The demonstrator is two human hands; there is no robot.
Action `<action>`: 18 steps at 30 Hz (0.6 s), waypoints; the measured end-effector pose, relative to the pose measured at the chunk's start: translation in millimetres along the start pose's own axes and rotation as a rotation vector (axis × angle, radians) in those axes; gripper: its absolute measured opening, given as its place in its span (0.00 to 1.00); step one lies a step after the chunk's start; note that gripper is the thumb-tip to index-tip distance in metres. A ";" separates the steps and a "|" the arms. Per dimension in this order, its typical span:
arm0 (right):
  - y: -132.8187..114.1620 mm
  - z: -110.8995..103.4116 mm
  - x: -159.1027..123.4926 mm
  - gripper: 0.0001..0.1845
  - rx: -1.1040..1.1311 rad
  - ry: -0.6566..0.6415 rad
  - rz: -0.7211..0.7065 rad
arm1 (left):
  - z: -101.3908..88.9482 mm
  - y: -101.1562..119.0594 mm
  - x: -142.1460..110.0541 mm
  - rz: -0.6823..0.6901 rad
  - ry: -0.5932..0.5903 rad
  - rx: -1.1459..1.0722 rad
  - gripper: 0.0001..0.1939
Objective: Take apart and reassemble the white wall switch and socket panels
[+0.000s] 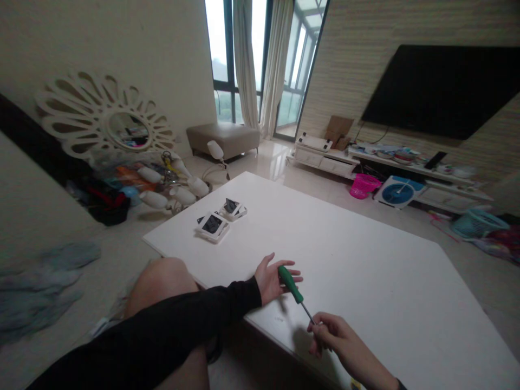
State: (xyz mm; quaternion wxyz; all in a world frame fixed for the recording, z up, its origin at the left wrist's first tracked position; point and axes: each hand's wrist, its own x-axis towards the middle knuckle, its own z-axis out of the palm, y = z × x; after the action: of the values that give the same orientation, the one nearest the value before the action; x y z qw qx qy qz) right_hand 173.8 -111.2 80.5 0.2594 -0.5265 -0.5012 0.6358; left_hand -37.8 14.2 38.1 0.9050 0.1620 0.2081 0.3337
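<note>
A green-handled screwdriver (293, 286) lies slanted between my two hands above the near edge of the white table (365, 260). My left hand (271, 279), in a black sleeve, has its fingers spread with the green handle resting against them. My right hand (331, 333) is closed in a pinch on the metal shaft's tip end. Two small white square frames with dark centres (213, 225) (232, 208) sit on the table's far left corner, well away from both hands.
My bare knee (162, 281) is against the table's near left edge. Clutter and a white floral mirror (109, 122) line the left wall. A grey ottoman (223, 138), a low TV shelf (406, 162), a pink basket (363, 185) and a teal basket (477, 223) stand beyond.
</note>
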 end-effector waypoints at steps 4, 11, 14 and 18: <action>-2.7 -2.9 -2.3 0.25 0.006 -0.018 -0.007 | -0.2 -2.8 0.2 -0.017 0.012 0.043 0.31; -18.0 -10.4 -11.8 0.26 0.031 0.094 -0.136 | -0.6 -0.4 4.7 -0.015 0.055 -0.020 0.30; -17.9 -9.7 -9.6 0.26 -0.018 0.132 -0.150 | -4.0 -1.2 7.3 -0.043 0.022 -0.040 0.31; -4.8 -6.3 -2.6 0.30 -0.019 0.069 -0.068 | -5.1 -3.8 6.6 -0.042 0.015 -0.028 0.36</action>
State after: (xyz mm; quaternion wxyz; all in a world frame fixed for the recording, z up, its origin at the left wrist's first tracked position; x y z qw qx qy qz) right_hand 179.6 -109.4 86.3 0.2931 -0.5333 -0.5157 0.6032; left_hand -33.7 16.7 30.2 0.9125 0.1427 0.2134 0.3185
